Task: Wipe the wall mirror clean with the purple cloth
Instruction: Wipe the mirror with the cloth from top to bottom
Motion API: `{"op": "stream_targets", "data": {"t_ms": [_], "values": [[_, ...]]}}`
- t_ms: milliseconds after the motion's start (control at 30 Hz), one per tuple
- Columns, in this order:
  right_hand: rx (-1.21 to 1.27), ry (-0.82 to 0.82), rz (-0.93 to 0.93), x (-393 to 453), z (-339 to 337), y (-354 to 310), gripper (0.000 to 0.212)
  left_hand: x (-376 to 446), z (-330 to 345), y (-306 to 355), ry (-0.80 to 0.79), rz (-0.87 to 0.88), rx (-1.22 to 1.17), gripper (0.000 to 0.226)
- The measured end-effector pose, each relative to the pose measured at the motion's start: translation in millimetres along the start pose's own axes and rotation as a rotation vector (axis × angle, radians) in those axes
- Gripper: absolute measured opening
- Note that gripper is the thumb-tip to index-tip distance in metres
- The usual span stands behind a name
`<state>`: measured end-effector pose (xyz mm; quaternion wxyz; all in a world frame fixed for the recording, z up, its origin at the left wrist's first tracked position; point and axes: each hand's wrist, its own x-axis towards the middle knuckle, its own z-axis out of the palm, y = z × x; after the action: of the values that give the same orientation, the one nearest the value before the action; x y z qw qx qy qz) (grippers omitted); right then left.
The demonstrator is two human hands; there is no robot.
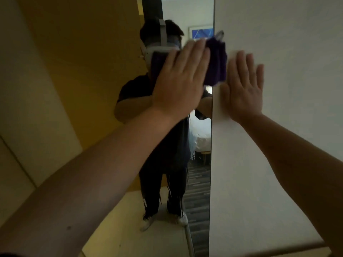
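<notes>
The tall wall mirror (200, 182) has its right edge against a white wall. The purple cloth (217, 64) lies bunched on the glass near that edge, at head height. My left hand (181, 78) presses flat on the cloth with fingers stretched out, covering its left part. My right hand (245, 86) rests palm-down on the white wall, just right of the mirror's edge, fingers apart and holding nothing. The hand and cloth are blurred by motion. The mirror reflects a person with a headset, partly hidden behind my left hand.
The white wall (278, 34) fills the right side. Yellow-brown panels (74, 52) show on the left. The mirror reflects a dark striped floor, a white bed and a blue picture. A pale ledge (269, 251) runs along the wall's bottom right.
</notes>
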<state>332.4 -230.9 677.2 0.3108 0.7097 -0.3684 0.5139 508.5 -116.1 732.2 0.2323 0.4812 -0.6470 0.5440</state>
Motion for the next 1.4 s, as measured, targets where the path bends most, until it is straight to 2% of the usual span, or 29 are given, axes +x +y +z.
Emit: {"op": "stream_targets", "data": {"t_ms": [100,233,333,500,633,867,1100,1233,1400], "values": [[-0.016,0.075,-0.052,-2.3,8.6,6.0,0.062,-62.8,23.9,40.4,-0.029,0.146,0.005,0.052],[0.021,0.077,-0.050,-2.7,6.5,6.3,0.059,-146.9,50.8,80.0,-0.139,0.280,-0.014,0.059],[0.019,0.061,-0.048,-2.8,4.3,7.2,0.058,-193.3,63.0,100.2,-0.154,0.348,-0.030,0.056],[0.003,-0.023,-0.039,-3.7,-5.5,6.3,0.058,-206.6,59.4,103.9,-0.170,0.368,-0.069,0.052],[0.029,-0.129,-0.003,-2.8,-19.7,1.9,0.059,-204.3,48.7,95.1,-0.251,0.424,-0.106,0.048],[0.119,-0.242,0.108,-6.2,-37.5,-13.0,0.059,-195.9,16.7,68.6,-0.262,0.383,-0.295,0.040],[0.192,-0.256,0.192,-32.6,-56.4,-57.9,0.063,-207.0,-35.8,7.0,-0.210,0.191,-0.260,0.043],[0.320,-0.233,0.085,-50.9,-67.5,-119.7,0.056,-226.1,-65.1,-38.7,-0.143,0.107,-0.232,0.037],[0.358,-0.273,-0.072,-84.7,-60.6,-201.7,0.059,-271.8,-97.9,-95.5,-0.168,0.013,-0.185,0.038]]}}
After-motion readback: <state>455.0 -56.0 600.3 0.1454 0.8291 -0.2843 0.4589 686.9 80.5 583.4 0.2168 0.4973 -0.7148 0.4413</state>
